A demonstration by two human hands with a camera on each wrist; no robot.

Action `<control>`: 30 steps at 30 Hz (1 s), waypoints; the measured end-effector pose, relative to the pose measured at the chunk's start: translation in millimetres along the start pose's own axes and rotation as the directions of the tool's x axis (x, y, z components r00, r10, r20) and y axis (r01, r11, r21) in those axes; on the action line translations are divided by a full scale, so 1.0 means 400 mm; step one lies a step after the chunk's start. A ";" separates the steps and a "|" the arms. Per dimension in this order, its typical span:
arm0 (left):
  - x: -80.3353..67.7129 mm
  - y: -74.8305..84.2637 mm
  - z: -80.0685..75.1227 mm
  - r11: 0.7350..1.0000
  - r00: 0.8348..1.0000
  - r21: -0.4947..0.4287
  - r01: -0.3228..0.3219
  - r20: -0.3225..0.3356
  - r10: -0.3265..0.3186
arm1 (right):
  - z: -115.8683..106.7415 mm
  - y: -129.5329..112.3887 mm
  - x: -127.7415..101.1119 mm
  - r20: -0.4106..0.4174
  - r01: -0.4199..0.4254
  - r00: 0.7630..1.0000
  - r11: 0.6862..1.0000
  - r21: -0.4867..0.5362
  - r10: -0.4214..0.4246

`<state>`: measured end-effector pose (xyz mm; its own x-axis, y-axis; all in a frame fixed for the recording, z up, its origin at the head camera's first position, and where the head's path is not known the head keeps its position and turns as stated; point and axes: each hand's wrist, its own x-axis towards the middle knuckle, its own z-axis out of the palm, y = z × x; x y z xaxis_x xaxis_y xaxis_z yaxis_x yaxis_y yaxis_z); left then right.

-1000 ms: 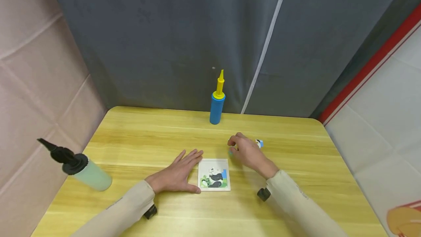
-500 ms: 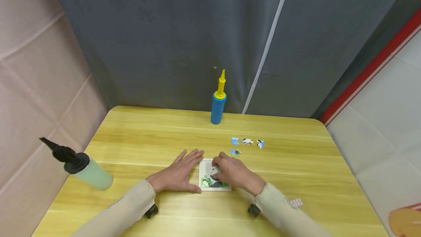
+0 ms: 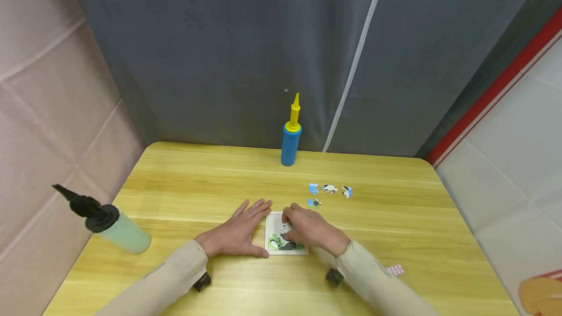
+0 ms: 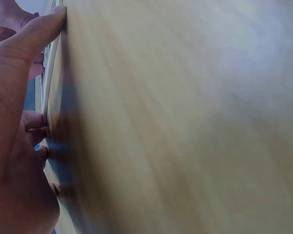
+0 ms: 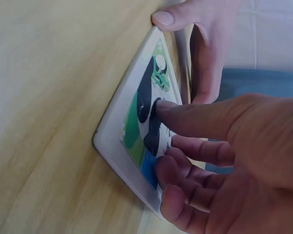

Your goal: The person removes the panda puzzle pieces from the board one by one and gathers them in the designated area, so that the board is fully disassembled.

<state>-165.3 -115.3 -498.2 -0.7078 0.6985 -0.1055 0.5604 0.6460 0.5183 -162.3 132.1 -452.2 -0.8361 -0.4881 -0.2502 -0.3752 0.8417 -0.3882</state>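
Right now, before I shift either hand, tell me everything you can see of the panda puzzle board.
The puzzle board is thin and square, with a smooth white border, perhaps plastic or coated wood. Inside it, a panda picture shows black, white, green and some blue; fitted pieces fill the lower part, while much of the upper part is hidden. It lies flat on the table. The left hand touches its left edge, thumb at the near-left corner. The right hand touches the picture from above.

The left wrist view is rather dim: soft shadow beside the left hand [image 4: 10,141], pale glare on the table [image 4: 185,117] farther away.
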 end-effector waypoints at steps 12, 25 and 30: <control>0.004 -0.008 0.008 1.000 1.000 0.015 -0.002 -0.005 0.002 | -0.002 0.002 0.009 0.030 -0.003 1.000 0.999 0.054 0.002; 0.001 -0.006 0.005 1.000 1.000 0.009 -0.005 0.002 0.005 | -0.002 0.006 0.011 0.043 -0.009 0.999 0.995 0.103 0.005; 0.004 -0.006 0.005 1.000 1.000 0.013 -0.019 -0.007 0.019 | 0.001 0.012 0.008 0.042 0.011 0.999 0.994 0.109 -0.015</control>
<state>-166.7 -115.1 -501.4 -0.6998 0.7087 -0.0901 0.5793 0.6367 0.5090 -166.8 134.3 -455.1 -0.8125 -0.5105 -0.2816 -0.3381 0.8061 -0.4857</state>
